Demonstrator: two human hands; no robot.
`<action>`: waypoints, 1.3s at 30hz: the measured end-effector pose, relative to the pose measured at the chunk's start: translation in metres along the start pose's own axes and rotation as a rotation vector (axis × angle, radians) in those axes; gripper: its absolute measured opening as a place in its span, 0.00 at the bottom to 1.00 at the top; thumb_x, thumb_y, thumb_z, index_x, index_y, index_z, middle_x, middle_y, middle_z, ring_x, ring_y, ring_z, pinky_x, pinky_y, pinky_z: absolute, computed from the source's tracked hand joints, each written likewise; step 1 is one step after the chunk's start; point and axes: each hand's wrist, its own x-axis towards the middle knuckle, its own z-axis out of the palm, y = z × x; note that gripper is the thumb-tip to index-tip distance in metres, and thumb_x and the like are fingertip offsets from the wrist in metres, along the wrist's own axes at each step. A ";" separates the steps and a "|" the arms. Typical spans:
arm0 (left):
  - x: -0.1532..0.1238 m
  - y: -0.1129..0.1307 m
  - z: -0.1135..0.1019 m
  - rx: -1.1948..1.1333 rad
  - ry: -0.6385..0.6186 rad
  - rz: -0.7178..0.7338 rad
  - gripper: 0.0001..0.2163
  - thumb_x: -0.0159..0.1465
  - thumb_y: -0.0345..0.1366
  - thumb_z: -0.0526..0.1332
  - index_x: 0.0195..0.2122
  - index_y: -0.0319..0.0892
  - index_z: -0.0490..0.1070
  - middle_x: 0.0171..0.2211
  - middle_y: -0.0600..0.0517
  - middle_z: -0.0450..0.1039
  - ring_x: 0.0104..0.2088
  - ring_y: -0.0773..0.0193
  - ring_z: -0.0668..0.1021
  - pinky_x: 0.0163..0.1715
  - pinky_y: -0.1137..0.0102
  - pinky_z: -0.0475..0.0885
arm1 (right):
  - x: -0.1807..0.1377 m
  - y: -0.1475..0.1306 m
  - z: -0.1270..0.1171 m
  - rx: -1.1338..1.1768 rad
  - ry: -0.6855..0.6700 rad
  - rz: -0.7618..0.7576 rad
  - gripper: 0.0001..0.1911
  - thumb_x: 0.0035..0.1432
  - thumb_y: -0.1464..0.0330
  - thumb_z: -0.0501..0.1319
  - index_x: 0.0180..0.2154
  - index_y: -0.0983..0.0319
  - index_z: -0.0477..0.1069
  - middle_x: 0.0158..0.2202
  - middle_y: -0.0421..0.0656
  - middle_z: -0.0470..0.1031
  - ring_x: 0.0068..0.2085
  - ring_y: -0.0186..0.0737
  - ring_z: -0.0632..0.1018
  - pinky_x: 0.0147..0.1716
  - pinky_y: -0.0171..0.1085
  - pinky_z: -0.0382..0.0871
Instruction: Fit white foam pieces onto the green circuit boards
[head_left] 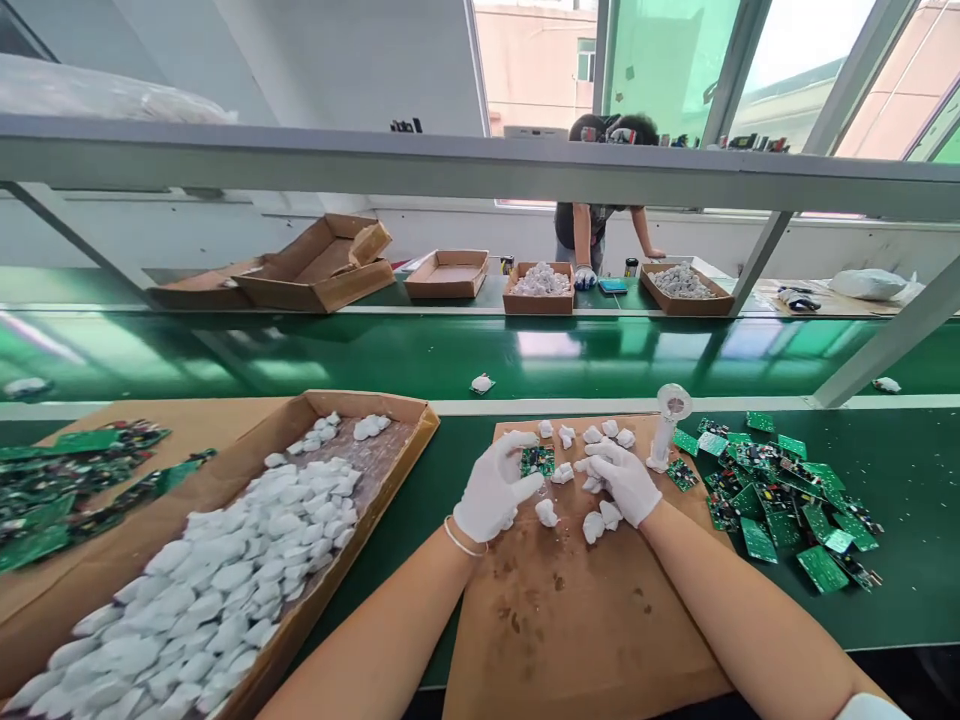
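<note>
My left hand (495, 485), in a white glove, grips a small green circuit board (538, 460) between thumb and fingers, its component side facing up. Across from it, my gloved right hand (621, 480) has its fingers bent down on a soft-looking white lump (592, 484), partly hidden beneath them. Several more white lumps, such as a single lump (547, 513), lie around both hands on a brown cardboard sheet (577, 620). A small white handheld fan (667, 425) stands just beyond my right hand. Beside it lies another circuit board (682, 474).
Circuit boards (784, 490) are heaped at right; more boards (67, 485) lie far left. A long cardboard tray (375, 480) holds many white lumps. Behind runs a green conveyor belt (360, 350) under a shelf beam (450, 165). A co-worker (592, 225) leans over boxes opposite.
</note>
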 end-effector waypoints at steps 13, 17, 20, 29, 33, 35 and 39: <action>-0.031 -0.013 0.027 0.047 0.081 0.030 0.21 0.51 0.28 0.66 0.48 0.43 0.71 0.47 0.44 0.73 0.50 0.51 0.75 0.51 0.57 0.73 | -0.026 -0.019 0.007 0.029 0.040 -0.044 0.19 0.49 0.60 0.69 0.43 0.61 0.79 0.45 0.47 0.78 0.45 0.47 0.78 0.44 0.42 0.75; -0.032 -0.004 0.029 -0.113 0.175 -0.073 0.22 0.51 0.29 0.68 0.48 0.42 0.70 0.47 0.45 0.73 0.49 0.52 0.76 0.47 0.60 0.75 | -0.036 -0.021 0.011 0.016 0.072 0.105 0.18 0.45 0.61 0.72 0.37 0.62 0.79 0.34 0.47 0.80 0.30 0.43 0.79 0.26 0.39 0.76; -0.030 0.005 0.028 -0.377 0.166 -0.228 0.23 0.51 0.30 0.69 0.48 0.43 0.69 0.47 0.46 0.73 0.42 0.56 0.78 0.34 0.66 0.77 | -0.039 -0.023 0.014 0.100 0.075 0.146 0.20 0.46 0.59 0.72 0.39 0.63 0.76 0.31 0.46 0.79 0.23 0.39 0.76 0.18 0.37 0.71; -0.019 -0.010 0.021 -1.236 0.068 -0.606 0.11 0.64 0.38 0.60 0.47 0.42 0.72 0.41 0.49 0.78 0.44 0.60 0.79 0.44 0.66 0.74 | -0.033 -0.030 0.016 0.158 0.021 0.027 0.20 0.54 0.56 0.66 0.41 0.63 0.68 0.20 0.35 0.70 0.15 0.29 0.66 0.12 0.30 0.60; -0.020 -0.014 0.018 -1.258 0.035 -0.622 0.11 0.63 0.39 0.60 0.43 0.40 0.73 0.46 0.44 0.77 0.48 0.56 0.78 0.51 0.61 0.71 | -0.034 -0.037 0.018 0.181 0.001 0.087 0.21 0.55 0.56 0.64 0.43 0.62 0.64 0.27 0.40 0.78 0.11 0.26 0.61 0.08 0.29 0.56; -0.021 -0.013 0.019 -1.201 0.035 -0.603 0.12 0.63 0.42 0.60 0.43 0.40 0.73 0.47 0.44 0.77 0.50 0.54 0.78 0.53 0.59 0.70 | -0.033 -0.038 0.021 0.198 -0.017 0.107 0.25 0.53 0.58 0.66 0.48 0.61 0.61 0.32 0.43 0.80 0.11 0.25 0.61 0.08 0.30 0.58; -0.021 -0.015 0.019 -0.999 0.006 -0.544 0.16 0.62 0.49 0.58 0.43 0.42 0.72 0.48 0.44 0.76 0.54 0.49 0.75 0.55 0.52 0.69 | -0.033 -0.029 0.020 0.202 0.002 0.140 0.25 0.52 0.60 0.66 0.48 0.61 0.61 0.31 0.43 0.80 0.10 0.26 0.62 0.10 0.33 0.65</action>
